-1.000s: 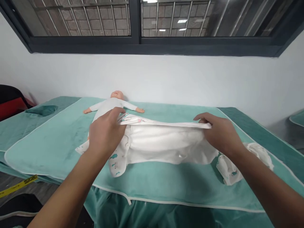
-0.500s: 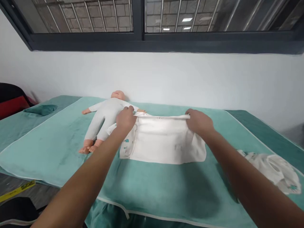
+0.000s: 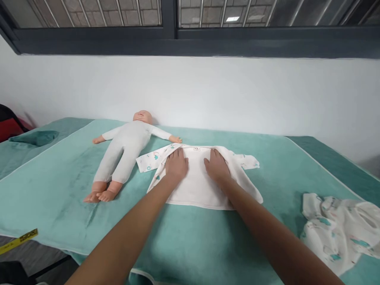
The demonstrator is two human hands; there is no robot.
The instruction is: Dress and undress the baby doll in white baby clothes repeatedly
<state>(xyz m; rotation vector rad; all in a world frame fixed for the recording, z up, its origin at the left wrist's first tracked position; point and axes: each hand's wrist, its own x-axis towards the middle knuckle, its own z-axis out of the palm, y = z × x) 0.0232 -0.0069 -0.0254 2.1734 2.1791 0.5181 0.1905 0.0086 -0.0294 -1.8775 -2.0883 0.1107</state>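
A white baby top with a teal print [image 3: 198,183] lies spread open, inside up, on the teal blanket [image 3: 59,186]. My left hand [image 3: 176,164] and my right hand [image 3: 216,166] both rest flat on its upper part near the collar, palms down and fingers stretched out. A baby doll in a pale bodysuit [image 3: 124,148] lies on its back just left of the top, head toward the wall, one arm almost touching the top's sleeve.
A second crumpled white printed garment [image 3: 338,229] lies at the right on the blanket. A dark green cloth [image 3: 34,137] sits at the far left. The white wall runs behind the table. Yellow tape [image 3: 18,240] marks the floor at lower left.
Both hands carried the top away from me, laid it down beside the doll, then let go of its edge and moved together to press flat on it.
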